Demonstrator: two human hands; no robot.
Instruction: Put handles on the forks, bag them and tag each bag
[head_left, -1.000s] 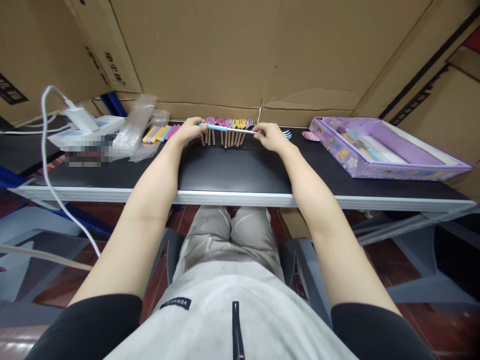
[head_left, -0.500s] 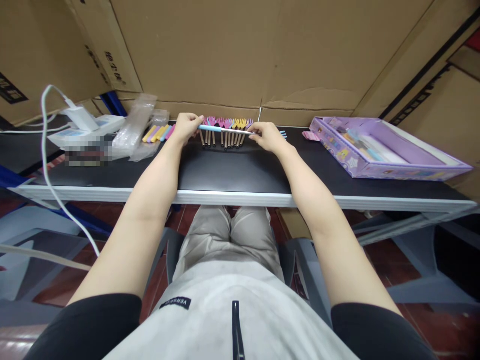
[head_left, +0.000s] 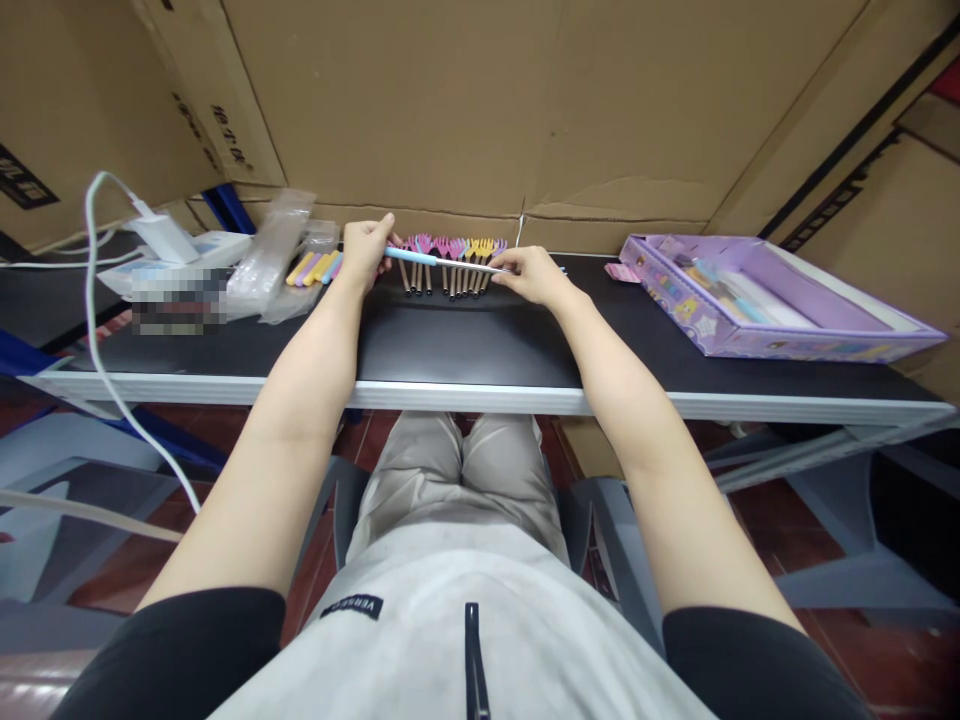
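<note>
Both hands hold one thin utensil with a light blue handle and metal shaft, kept level across the far middle of the black table. My left hand pinches the blue handle end. My right hand pinches the metal end. Just behind the utensil lies a row of several small forks with pink, yellow and purple heads. Loose yellow, purple and blue handles lie left of my left hand.
Clear plastic bags and a white charger with cable sit at the left. An open purple box with pieces inside stands at the right, a pink scrap beside it. Cardboard sheets wall the back.
Both hands have shifted left a little with the blue-handled utensil, its handle end rising slightly. The row of forks has stayed put.
</note>
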